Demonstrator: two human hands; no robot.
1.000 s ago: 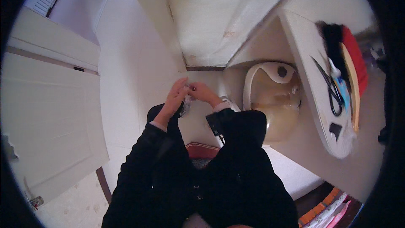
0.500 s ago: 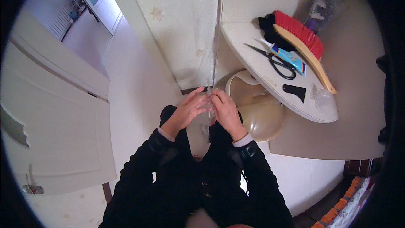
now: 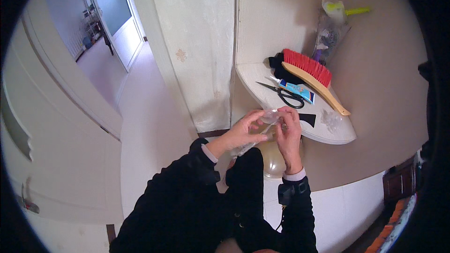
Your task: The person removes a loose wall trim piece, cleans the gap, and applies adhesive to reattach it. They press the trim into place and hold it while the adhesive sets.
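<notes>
Near the centre of the frame, both hands are meeting over a small piece of clear plastic film, apparently a wrapper or little bag, its exact kind being hard to tell. The left hand is curling under it with fingers half closed, thumb and forefinger pinching one edge; the right hand is closing on the opposite edge from the right, fingertips bunched narrow, so the film is being held taut between the two, probably so that it can be worked at chest height. Both forearms, in dark sleeves with pale cuffs, are rising from the lower edge. Just right of and above the hands, a white rounded corner shelf is projecting from the wall, serving as a lay-down place within easy reach: on it are lying black-handled scissors, a small blue and white tube, a wooden-handled brush with red bristles, a dark cloth behind the brush, and a small black scrap near the front rim. A crumpled clear bag with a yellow-green item is standing in the corner, upper right. Below the hands a pale rounded object is partly showing. Patterned cream wallpaper is filling the upper middle; an open doorway is showing at upper left, a white door at left.
</notes>
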